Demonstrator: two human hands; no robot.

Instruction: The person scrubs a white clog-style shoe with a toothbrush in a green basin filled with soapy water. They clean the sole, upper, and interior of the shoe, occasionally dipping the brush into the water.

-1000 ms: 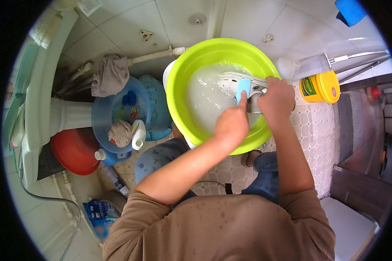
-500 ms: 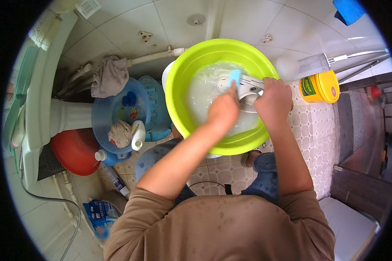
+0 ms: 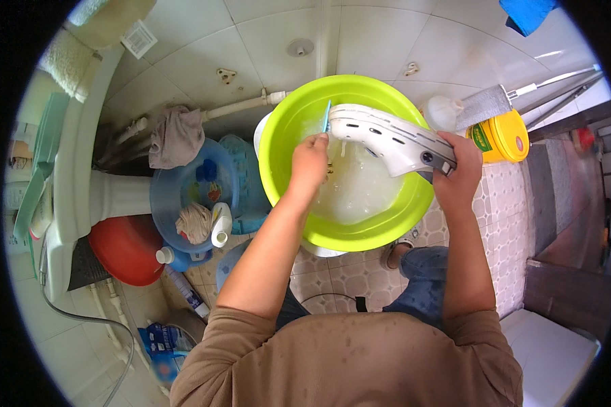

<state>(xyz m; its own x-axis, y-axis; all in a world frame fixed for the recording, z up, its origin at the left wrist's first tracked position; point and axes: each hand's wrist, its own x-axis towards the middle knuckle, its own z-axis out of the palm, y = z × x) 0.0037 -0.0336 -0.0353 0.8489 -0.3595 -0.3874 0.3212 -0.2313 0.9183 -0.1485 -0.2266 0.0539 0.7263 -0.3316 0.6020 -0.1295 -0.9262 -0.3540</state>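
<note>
A white clog [image 3: 377, 136] with holes along its side is held on its side above the green basin [image 3: 280, 193]. My right hand [image 3: 459, 166] is closed round its heel end, by the strap. My left hand [image 3: 310, 161] grips a light blue brush [image 3: 328, 117], whose upper part stands against the clog's toe end. The brush's handle is mostly hidden in my fingers. Cloudy, sudsy water [image 3: 360, 203] fills the bottom of the basin, and drips hang from the clog.
To the left stand a blue basin [image 3: 162, 210] holding a cloth and white bottle, a red basin [image 3: 119, 254] and a sink pedestal [image 3: 119, 195]. A yellow bucket [image 3: 509, 136] is at the right by the wall. My knees flank the green basin's near side.
The clog has been lifted from the water and turned to show its side. My left hand has moved left with the brush, toward the toe; my right hand has moved right and slightly nearer.
</note>
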